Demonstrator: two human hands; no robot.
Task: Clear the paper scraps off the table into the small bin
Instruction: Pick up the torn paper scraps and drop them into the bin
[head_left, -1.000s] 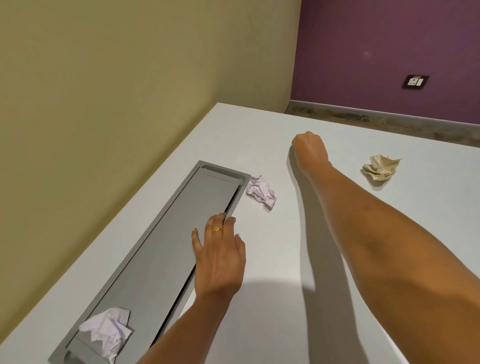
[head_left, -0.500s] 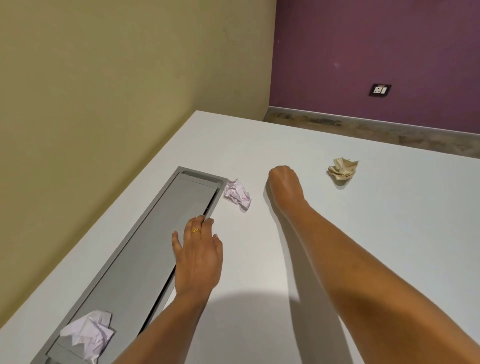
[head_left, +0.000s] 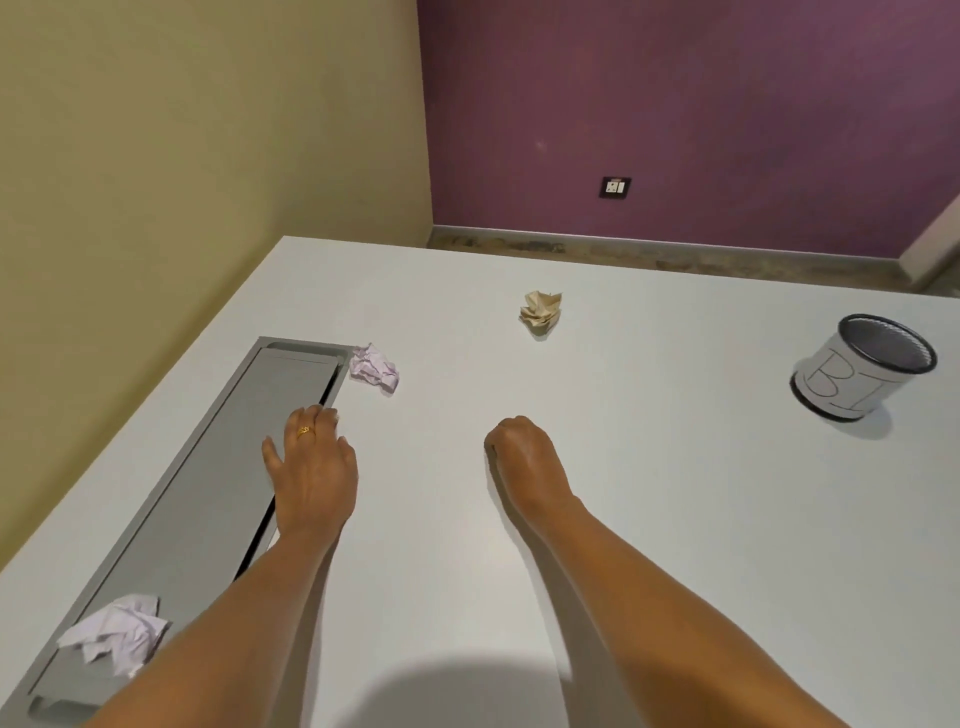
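L hand (head_left: 311, 467) is laid flat, fingers spread, on the grey recessed metal panel (head_left: 223, 441) in the white worktop (head_left: 675, 519). R hand (head_left: 522, 457) is rested mid-worktop, fingers curled into a fist; contents can't be told. Crumpled lilac paper scrap (head_left: 374, 365) is seen at the panel's far end, crumpled beige paper scrap (head_left: 541, 310) farther off, crumpled white paper scrap (head_left: 117, 631) on its near end. Small black mesh bin w/ white wrap (head_left: 857, 374) is stood far right.

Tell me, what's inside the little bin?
Inside the small bin only its dark mesh inner wall shows. No paper scrap is visible there, but the near wall hides the bottom, so something could lie there.
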